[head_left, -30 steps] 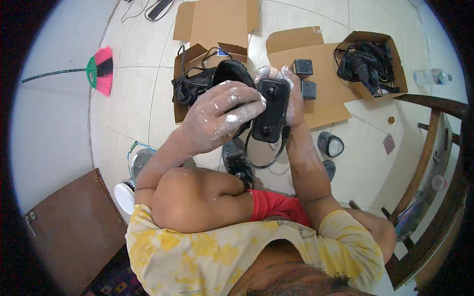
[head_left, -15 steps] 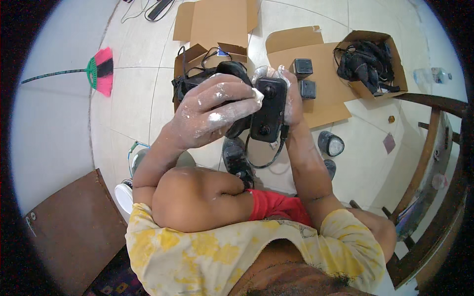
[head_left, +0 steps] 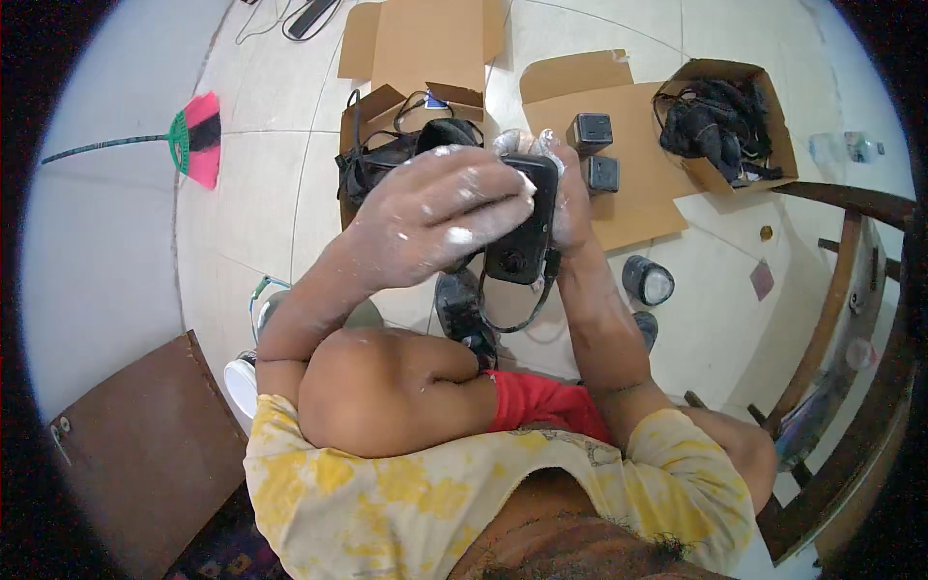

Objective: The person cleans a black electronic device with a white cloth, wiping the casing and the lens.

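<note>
A black two-lens camera (head_left: 519,253) stands upright in front of me, with a black cable (head_left: 530,319) running from its lower right side. My right hand (head_left: 570,198), whitened with powder, grips it from behind and along the right edge. Across its upper face lie the fingers of my left hand (head_left: 440,215), pressed together and speckled with white. A small white wad (head_left: 527,186) shows at those fingertips; its material is unclear. The left fingers hide the upper lens, while the lower lens remains visible.
Behind my hands, an opened cardboard box (head_left: 416,43) holds a black bag (head_left: 372,169) and cables. Two black cubes (head_left: 592,133) sit by flattened cardboard (head_left: 638,208). Another box (head_left: 785,145) contains black straps. A wooden frame (head_left: 836,300) stands right; a pink broom (head_left: 203,140) lies left.
My left hand has moved right across the camera, covering its upper lens. The camera has tilted and shifted slightly; my right hand keeps its grip.
</note>
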